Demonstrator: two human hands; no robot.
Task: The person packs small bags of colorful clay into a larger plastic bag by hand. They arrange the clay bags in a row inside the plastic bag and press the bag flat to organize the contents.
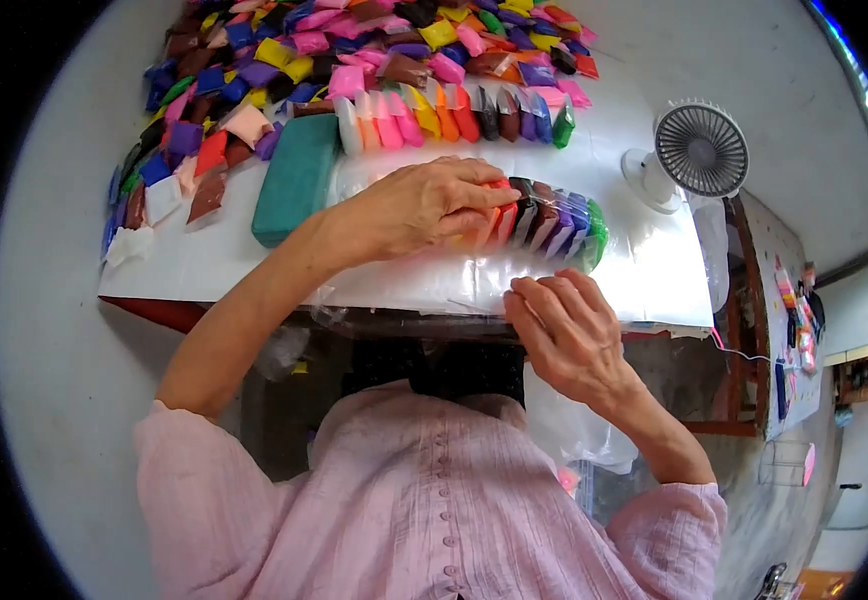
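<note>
My left hand [414,208] reaches over a row of small coloured packets [562,222], its fingers closed on the red and orange ones at the near left. Black, brown, purple, blue and green packets continue to the right, and shiny clear plastic film lies over and around them. Below the row, at the table's front edge, my right hand [572,338] is closed with thumb and fingertips together. Clear film [469,285] reaches close to those fingertips, but what they pinch is hard to make out. Behind stands a second packet row [454,112], running from white to green.
A teal block [296,180] stands left of the rows. A big pile of coloured packets [354,45] covers the back and left of the white table [184,272]. To the right stands a small fan [701,150]. Plastic bags hang below the table.
</note>
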